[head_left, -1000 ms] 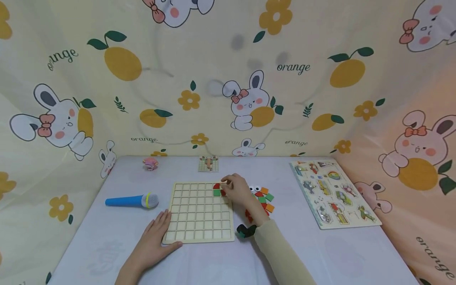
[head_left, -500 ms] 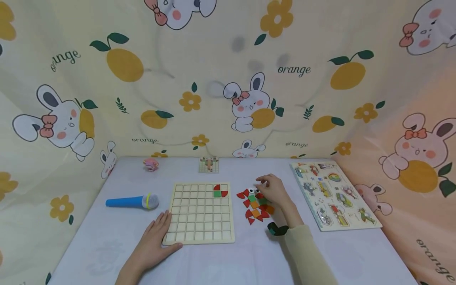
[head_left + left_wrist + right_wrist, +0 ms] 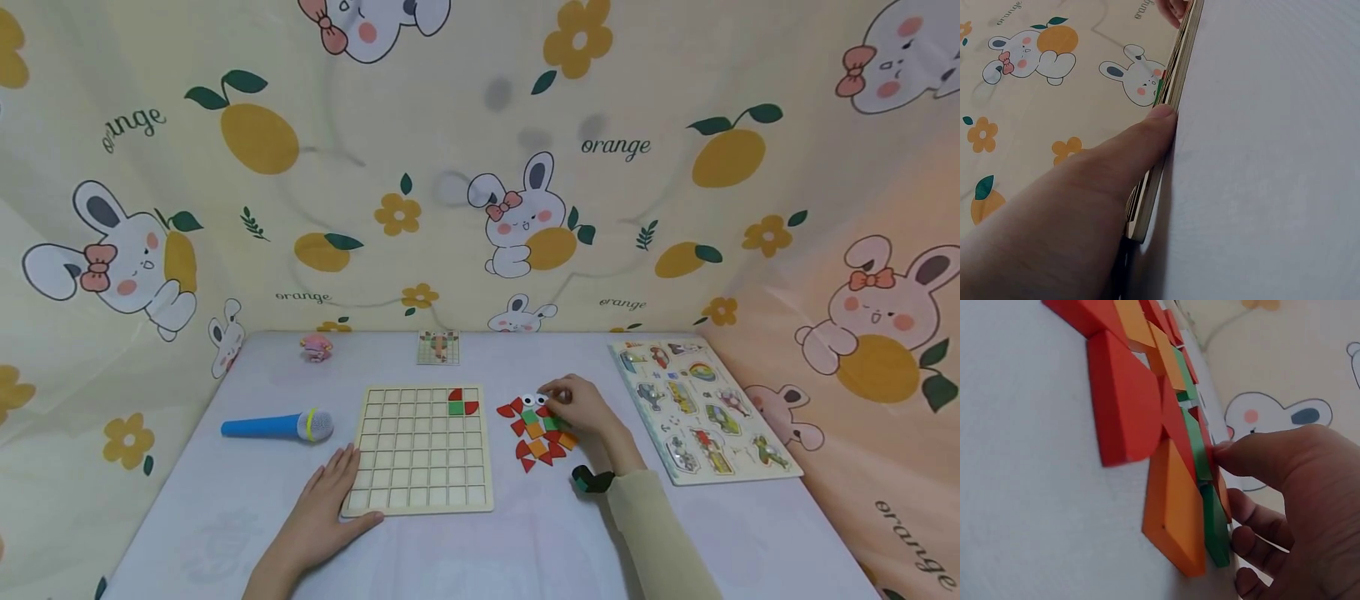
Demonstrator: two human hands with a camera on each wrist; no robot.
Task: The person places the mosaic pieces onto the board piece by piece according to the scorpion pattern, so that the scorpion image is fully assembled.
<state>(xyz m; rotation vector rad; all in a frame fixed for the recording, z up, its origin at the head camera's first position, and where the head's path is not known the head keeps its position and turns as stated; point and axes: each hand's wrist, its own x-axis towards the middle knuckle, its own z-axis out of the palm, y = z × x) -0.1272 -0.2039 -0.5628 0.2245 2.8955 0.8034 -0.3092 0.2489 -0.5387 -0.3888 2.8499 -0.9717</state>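
Note:
The left hand (image 3: 318, 496) rests on the near left corner of a pale wooden grid board (image 3: 420, 467), fingers straight along its side. Its thumb (image 3: 1154, 128) lies on the board's near edge in the left wrist view. Two red quarter-round tiles (image 3: 472, 407) and a green square tile (image 3: 457, 407) sit in the board's upper right cells. At the far side of a heap of loose tiles, the right hand (image 3: 585, 407) pinches a red tile (image 3: 1205, 434), thumb at its edge; the other fingertips are partly hidden. Orange (image 3: 1169, 506) and green tiles (image 3: 1213, 525) lie beside these fingers.
A blue toy microphone (image 3: 273, 426) lies left of the board. Behind stand a small patterned card (image 3: 438, 348) and a pink toy (image 3: 317, 347). A picture puzzle board (image 3: 705, 412) lies at the right. Two round eye tiles (image 3: 528, 401) top the heap.
The right hand has left the board's upper right corner, moved right to the heap and lowered its fingertips to the tiles. The left hand has stayed in place.

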